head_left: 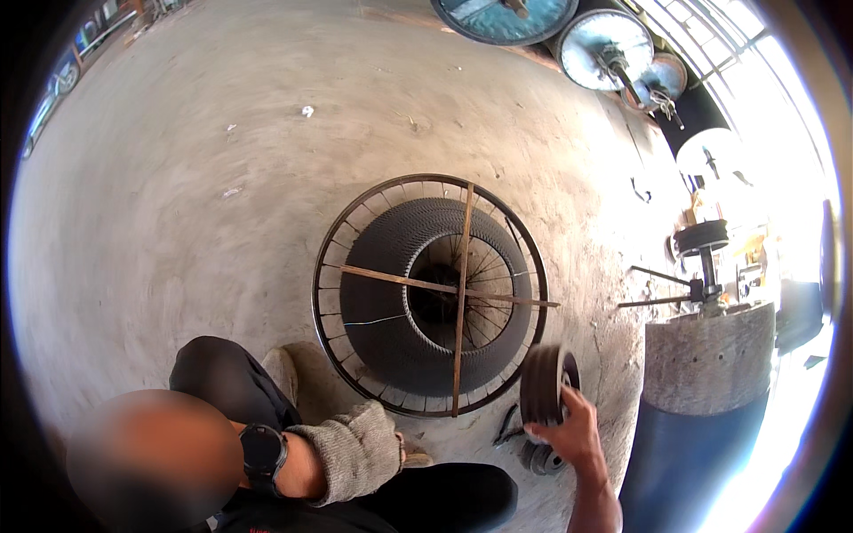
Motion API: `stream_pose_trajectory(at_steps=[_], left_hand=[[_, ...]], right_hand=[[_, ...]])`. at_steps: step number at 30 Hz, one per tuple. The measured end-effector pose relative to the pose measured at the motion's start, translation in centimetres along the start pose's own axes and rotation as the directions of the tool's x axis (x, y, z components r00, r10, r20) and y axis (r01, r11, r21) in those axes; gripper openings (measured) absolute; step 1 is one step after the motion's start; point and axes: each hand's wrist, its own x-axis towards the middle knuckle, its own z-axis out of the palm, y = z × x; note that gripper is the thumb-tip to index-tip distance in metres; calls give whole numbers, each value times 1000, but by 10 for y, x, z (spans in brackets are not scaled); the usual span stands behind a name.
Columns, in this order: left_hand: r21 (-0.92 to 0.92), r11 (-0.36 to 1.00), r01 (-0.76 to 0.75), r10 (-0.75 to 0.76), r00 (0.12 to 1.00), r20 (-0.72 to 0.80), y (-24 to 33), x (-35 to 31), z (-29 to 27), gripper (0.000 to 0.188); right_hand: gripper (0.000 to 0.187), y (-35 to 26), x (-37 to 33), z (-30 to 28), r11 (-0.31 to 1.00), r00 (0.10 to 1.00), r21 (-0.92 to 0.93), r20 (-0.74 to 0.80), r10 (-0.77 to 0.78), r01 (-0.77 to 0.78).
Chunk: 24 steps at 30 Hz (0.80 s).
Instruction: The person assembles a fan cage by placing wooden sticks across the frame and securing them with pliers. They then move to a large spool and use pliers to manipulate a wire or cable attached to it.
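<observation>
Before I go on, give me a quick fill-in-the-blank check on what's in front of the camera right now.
1. The right hand grips a dark grooved ____.
2. The left hand wears a grey knitted ____.
3. Two thin bars form a ____ over the spoked wire wheel.
4. The wheel lies on the bare concrete ____.

Missing words: pulley; glove; cross; floor
</observation>
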Motion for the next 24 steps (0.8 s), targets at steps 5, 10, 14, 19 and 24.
stream_pose_trajectory(at_steps=[5, 10, 14, 19, 24], left_hand=[[120, 993, 9, -17, 998, 61, 21, -14, 8, 29], [165, 983, 76, -80, 997, 22, 28, -24, 12, 30], [129, 986, 103, -104, 995, 2, 27, -29, 22, 29], [101, 990, 102, -100, 995, -22, 21, -29, 37, 28], [82, 992, 95, -81, 985, -155, -7, -5, 34, 28]], right_hand=[[72, -64, 84, -3, 894, 921, -221, 81, -381, 390], [77, -93, 140, 42, 709, 802, -404, 120, -585, 578], [75, -88, 158, 87, 644, 789, -474, 220, -574, 601], [79, -64, 149, 119, 603, 731, -491, 111, -673, 629], [74, -58, 143, 109, 633, 745, -469, 86, -661, 616]])
